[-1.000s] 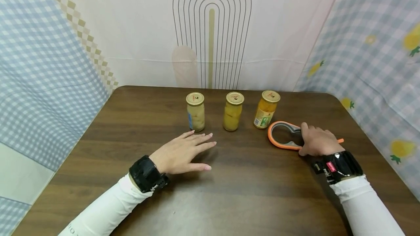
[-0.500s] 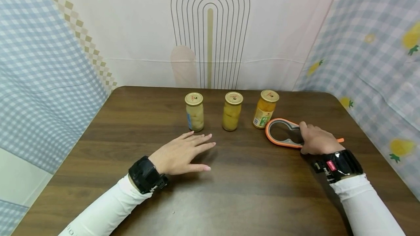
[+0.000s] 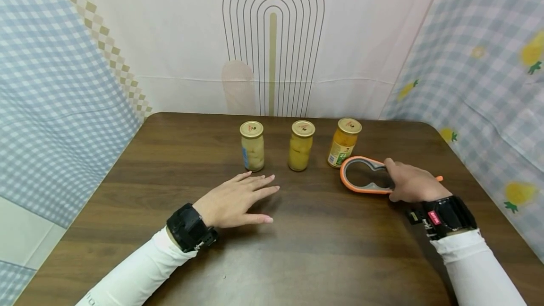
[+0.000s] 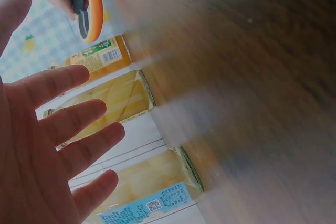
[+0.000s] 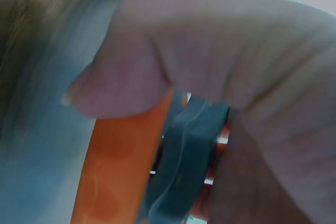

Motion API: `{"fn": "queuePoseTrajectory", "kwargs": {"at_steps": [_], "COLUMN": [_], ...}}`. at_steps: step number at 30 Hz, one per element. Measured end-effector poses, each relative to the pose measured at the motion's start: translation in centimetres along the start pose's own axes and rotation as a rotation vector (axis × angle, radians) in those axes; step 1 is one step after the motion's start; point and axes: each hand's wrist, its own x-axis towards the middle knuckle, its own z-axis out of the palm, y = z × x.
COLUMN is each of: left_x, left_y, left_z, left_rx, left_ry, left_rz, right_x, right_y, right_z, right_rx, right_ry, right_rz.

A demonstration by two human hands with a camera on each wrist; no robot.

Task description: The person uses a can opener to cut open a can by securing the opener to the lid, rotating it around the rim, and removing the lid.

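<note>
My right hand [image 3: 413, 182] grips an orange and grey jar opener [image 3: 361, 190] by its handles, low over the table at the right. Its loop points left and overlaps the foot of the orange jar [image 3: 341, 143] in the head view. Close up in the right wrist view, the thumb lies across the opener's orange handle [image 5: 118, 166]. My left hand [image 3: 233, 200] holds nothing, its fingers spread in front of the pale jar [image 3: 253, 150]. Between those jars stands a yellow jar [image 3: 300, 148]. All three jars are upright with gold lids on.
The dark wooden table [image 3: 306, 259] ends at a white curtain [image 3: 182, 51] with arch lines. Blue checked cloth [image 3: 480, 84] with lemon prints hangs along the right side, and more checked cloth [image 3: 55, 89] hangs at the left.
My right hand has shifted the jar opener slightly to the left, so its loop is closer to the orange jar. The left hand and the jars keep their places.
</note>
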Motion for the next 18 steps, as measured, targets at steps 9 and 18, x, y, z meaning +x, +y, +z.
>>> {"fn": "queuePoseTrajectory", "kwargs": {"at_steps": [9,18], "left_x": [0.0,0.1], "left_y": [-0.1,-0.1], "left_z": [0.1,0.0], "left_rx": [0.008,0.011], "left_ry": [0.009,0.009], "left_rz": [0.004,-0.001], "right_x": [-0.1,-0.4], "right_y": [-1.7,-3.5], "right_z": [0.0,0.2], "right_rx": [-0.059,-0.080], "right_ry": [0.073,0.155], "right_rz": [-0.088,-0.202]}}
